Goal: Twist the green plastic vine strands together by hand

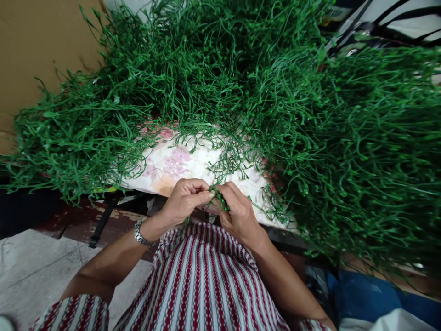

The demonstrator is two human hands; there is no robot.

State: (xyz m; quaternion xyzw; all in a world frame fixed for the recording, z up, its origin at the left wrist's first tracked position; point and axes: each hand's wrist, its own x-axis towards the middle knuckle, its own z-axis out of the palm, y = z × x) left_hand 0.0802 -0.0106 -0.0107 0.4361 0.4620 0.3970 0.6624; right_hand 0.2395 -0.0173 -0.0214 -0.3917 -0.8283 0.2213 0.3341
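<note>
My left hand (pixel 188 200), with a metal watch on its wrist, is closed, thumb and forefinger pinching the tip of a green stem. My right hand (pixel 239 211) is wrapped around a small bunch of thin green stems (pixel 220 198) with bud-like ends. The hands nearly meet at the table's near edge, in front of my striped clothing. Just beyond them, loose curly green stems (pixel 230 158) lie on a white floral cloth (pixel 165 161). Whether the stems are real or artificial I cannot tell.
Large heaps of the same green stems cover the back, the left (pixel 79 138) and the right (pixel 365 151). A brown cardboard surface (pixel 44 41) stands at the back left. Dark straps (pixel 389 20) lie at the back right, and a blue bag-like item (pixel 368 294) sits low on the right.
</note>
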